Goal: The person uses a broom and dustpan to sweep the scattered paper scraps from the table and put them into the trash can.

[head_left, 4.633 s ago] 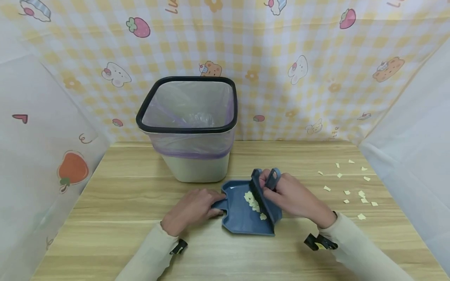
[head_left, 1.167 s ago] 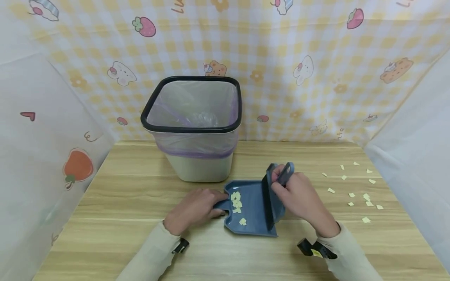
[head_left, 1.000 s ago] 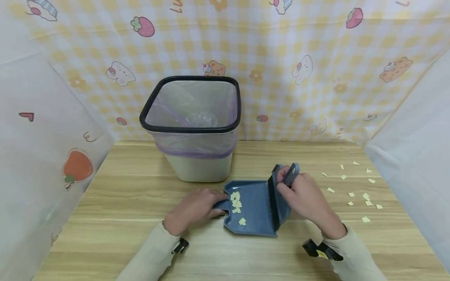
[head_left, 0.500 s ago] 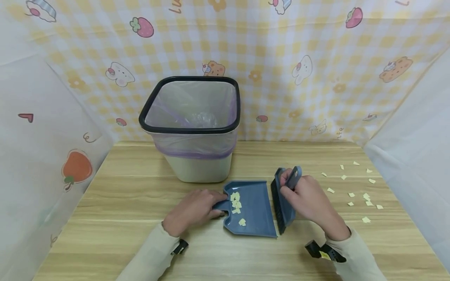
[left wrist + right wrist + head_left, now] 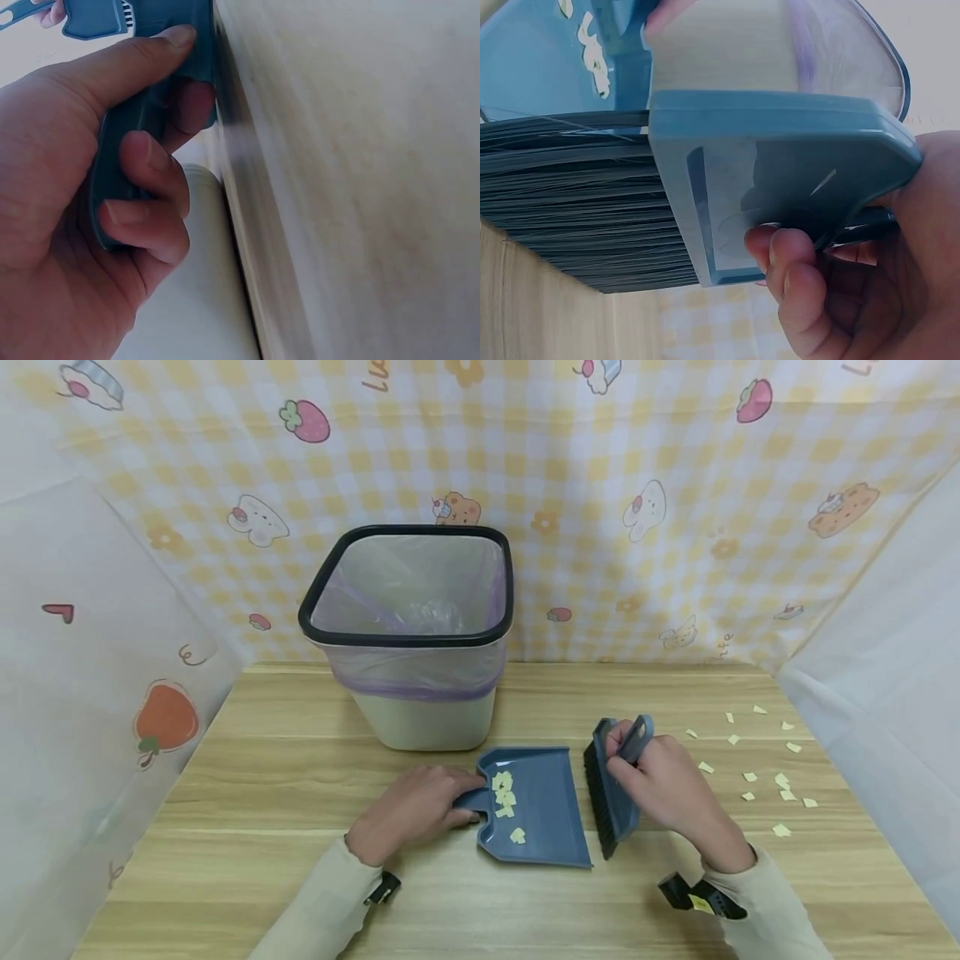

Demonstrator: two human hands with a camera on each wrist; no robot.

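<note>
My left hand (image 5: 416,803) grips the short handle of a blue dustpan (image 5: 543,806), which lies flat on the table; the left wrist view shows the fingers (image 5: 154,169) curled round that handle. A small heap of pale yellow paper scraps (image 5: 504,789) sits at the pan's handle end, with one clump lower down. In my right hand (image 5: 667,781) is a blue hand brush (image 5: 621,797), held by its handle. Its dark bristles (image 5: 577,202) face the pan's open lip, a narrow gap to the right of it. More paper scraps (image 5: 782,779) lie scattered on the table's right side.
Behind the dustpan stands a pale waste bin (image 5: 431,722) with a black rim and a clear, purple-edged liner. A yellow checked cloth (image 5: 585,552) hangs along the back of the wooden table (image 5: 285,760); white cloth hangs at both sides.
The brush first swept the scraps from mid-pan to the handle end. Since then my right hand has drawn it rightward, off the pan's lip. The left hand keeps its grip on the dustpan.
</note>
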